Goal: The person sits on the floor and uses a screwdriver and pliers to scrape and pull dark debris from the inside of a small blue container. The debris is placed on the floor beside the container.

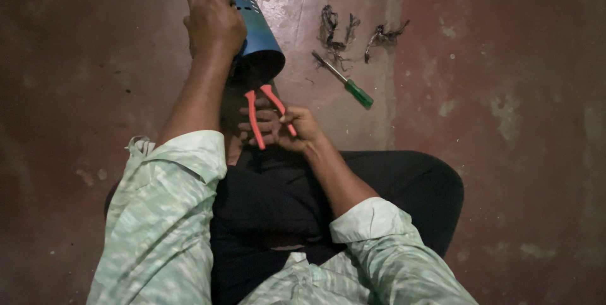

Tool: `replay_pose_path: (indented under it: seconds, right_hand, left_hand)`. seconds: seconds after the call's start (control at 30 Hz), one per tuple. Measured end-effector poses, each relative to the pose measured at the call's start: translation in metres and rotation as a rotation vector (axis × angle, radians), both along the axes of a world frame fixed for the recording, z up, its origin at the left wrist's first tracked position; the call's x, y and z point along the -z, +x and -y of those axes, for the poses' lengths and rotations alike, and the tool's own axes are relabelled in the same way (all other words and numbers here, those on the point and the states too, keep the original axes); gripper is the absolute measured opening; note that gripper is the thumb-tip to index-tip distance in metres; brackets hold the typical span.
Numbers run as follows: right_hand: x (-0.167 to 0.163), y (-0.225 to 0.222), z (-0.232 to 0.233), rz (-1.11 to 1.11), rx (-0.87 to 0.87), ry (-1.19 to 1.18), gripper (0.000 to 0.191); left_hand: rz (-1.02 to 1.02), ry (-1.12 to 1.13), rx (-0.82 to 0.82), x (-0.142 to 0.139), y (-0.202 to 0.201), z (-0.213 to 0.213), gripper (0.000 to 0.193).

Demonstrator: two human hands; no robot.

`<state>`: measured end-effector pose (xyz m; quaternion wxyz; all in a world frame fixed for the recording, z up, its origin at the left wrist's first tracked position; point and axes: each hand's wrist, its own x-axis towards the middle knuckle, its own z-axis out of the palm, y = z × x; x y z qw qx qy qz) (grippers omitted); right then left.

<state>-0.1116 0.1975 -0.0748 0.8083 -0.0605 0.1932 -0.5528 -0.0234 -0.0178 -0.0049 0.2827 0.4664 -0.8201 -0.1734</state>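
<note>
Rightward, screwdriver beside pliers.

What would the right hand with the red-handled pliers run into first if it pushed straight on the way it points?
Most likely the dark open mouth of the blue metal cylinder. The right hand aims the red-handled pliers up into it; their tips already vanish there, so depth is unclear.

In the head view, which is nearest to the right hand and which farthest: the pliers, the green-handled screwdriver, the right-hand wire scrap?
1. Pliers: held in the right hand.
2. Green-handled screwdriver: on the floor, up and right.
3. Right-hand wire scrap: farther up, beyond the screwdriver.
</note>
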Motion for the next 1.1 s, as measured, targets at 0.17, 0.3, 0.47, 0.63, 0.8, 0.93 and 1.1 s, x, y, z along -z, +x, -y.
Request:
replay_pose_path:
  seconds: [0.17, 0.3, 0.47, 0.63, 0.8, 0.93, 1.1]
  right_hand:
    - [0.014, -0.003, 0.000, 0.011, 0.059, 0.113, 0.060]
    - [0.013, -0.009, -0.011, -0.396, -0.028, 0.247, 0.036]
    - [-0.015, -0.011, -0.020, -0.869, -0.223, 0.286, 0.040]
    - [-0.045, -0.024, -0.025, -1.081, -0.313, 0.287, 0.043]
    - [-0.056, -0.036, -0.046, -1.169, -0.278, 0.187, 0.052]
    - [-0.069, -0.043, -0.067, -1.278, -0.202, -0.049, 0.058]
    - [-0.097, -0.063, -0.089, -1.076, -0.149, 0.203, 0.066]
  left_hand:
    - [0.003, 0.009, 0.000, 0.001, 0.001, 0.001, 0.017]
    - [-0.011, -0.007, -0.005, 0.007, 0.001, 0.004, 0.017]
    - [-0.021, 0.064, -0.010, 0.016, -0.003, 0.008, 0.018]
    - [0.026, 0.057, -0.023, 0.023, -0.009, 0.011, 0.022]
    - [0.048, 0.074, -0.025, 0.026, -0.012, 0.012, 0.023]
    - [0.133, 0.013, 0.019, 0.030, -0.014, 0.008, 0.027]
    - [0.265, -0.020, 0.112, 0.040, -0.018, -0.001, 0.036]
